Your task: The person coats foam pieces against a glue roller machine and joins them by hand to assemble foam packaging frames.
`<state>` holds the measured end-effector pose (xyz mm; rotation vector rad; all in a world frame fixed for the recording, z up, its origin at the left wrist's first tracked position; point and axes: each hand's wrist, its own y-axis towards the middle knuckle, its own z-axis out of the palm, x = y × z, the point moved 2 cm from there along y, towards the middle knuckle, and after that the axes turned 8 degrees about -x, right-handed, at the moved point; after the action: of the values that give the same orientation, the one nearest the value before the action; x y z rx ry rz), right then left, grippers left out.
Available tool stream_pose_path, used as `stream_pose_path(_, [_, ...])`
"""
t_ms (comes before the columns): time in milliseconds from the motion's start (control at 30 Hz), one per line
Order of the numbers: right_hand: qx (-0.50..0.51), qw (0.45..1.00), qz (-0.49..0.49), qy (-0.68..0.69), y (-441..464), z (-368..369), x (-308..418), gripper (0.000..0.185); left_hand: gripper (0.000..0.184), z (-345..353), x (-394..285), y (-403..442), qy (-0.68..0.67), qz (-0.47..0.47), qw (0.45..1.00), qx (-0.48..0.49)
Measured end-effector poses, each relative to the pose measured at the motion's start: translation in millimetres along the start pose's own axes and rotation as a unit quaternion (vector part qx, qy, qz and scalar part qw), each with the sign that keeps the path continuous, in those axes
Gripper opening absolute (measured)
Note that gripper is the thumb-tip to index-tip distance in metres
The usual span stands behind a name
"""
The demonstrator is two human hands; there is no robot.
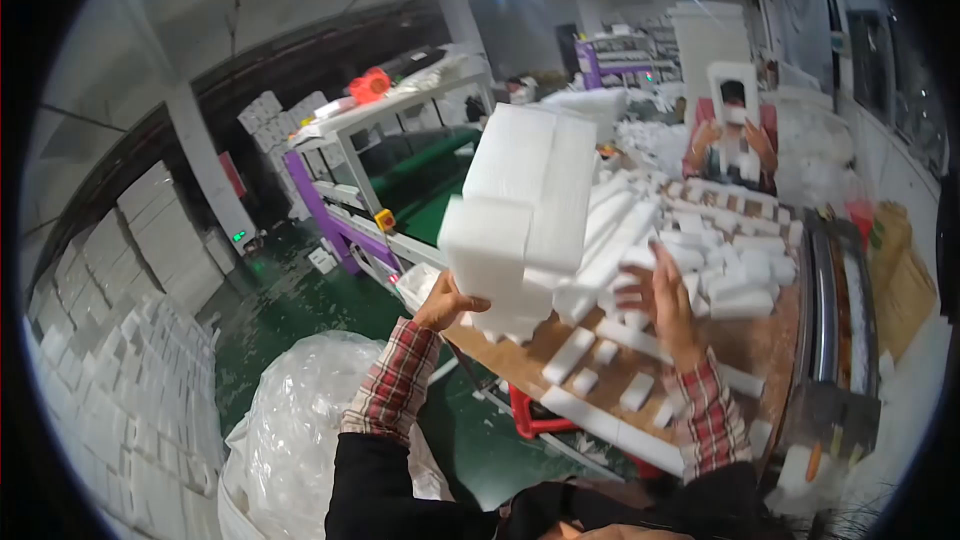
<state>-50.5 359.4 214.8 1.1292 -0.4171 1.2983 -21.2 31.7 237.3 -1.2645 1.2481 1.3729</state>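
Note:
My left hand [447, 304] grips the lower left edge of a white foam block [487, 245], its thumb lying across the near face. Larger white foam blocks [530, 165] rise right behind it, and whether they are joined to it I cannot tell. Above the table, my right hand [668, 305] is open, fingers apart and slightly blurred, with nothing in it. Beneath and around that hand lie loose foam pieces [638, 392] and longer foam strips [622, 230].
A brown worktable [535, 355] carries many foam offcuts. Across it sits a co-worker [735, 145] holding up a foam frame [732, 75]. A purple-and-white machine [335, 200] stands to the left. Nearer are a clear plastic bag [310, 420] and stacked foam [135, 400]. Metal rollers [825, 310] line the right.

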Motion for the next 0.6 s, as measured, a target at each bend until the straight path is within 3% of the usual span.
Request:
stream_pose_path(67, [-0.029, 0.998, 0.03, 0.048, 11, 10, 15, 0.058, 0.082, 3, 26, -1, 0.027, -0.047, 0.999, -0.004])
stream_pose_path(133, [-0.049, 0.996, 0.043, 0.055, 19, 27, 14, 0.06, 0.087, 0, 68, 13, 0.131, 0.117, 0.982, 0.065])
stream_pose_path(200, [-0.124, 0.989, -0.076, -0.036, 21, 41, 8, 0.064, 0.093, -4, 102, 14, 0.219, 0.283, 0.924, 0.131])
stream_pose_path(233, [-0.129, 0.989, -0.067, -0.039, 14, 38, 4, 0.064, 0.093, -2, 104, 6, 0.216, 0.274, 0.928, 0.133])
stream_pose_path(367, [-0.056, 0.981, -0.067, -0.174, -4, 44, -1, 0.066, 0.091, 19, 48, -45, -0.048, 0.093, 0.963, 0.248])
stream_pose_path(400, [-0.05, 0.981, -0.064, -0.175, -8, 47, -5, 0.066, 0.091, 28, 29, -57, -0.051, 0.094, 0.964, 0.242])
stream_pose_path(533, [-0.007, 0.959, -0.188, -0.213, -37, 66, -22, 0.065, 0.084, 69, -26, -101, -0.179, 0.081, 0.981, 0.006])
stream_pose_path(600, [0.029, 0.962, -0.169, -0.214, -42, 73, -20, 0.065, 0.08, 74, -18, -107, -0.134, 0.115, 0.984, -0.03])
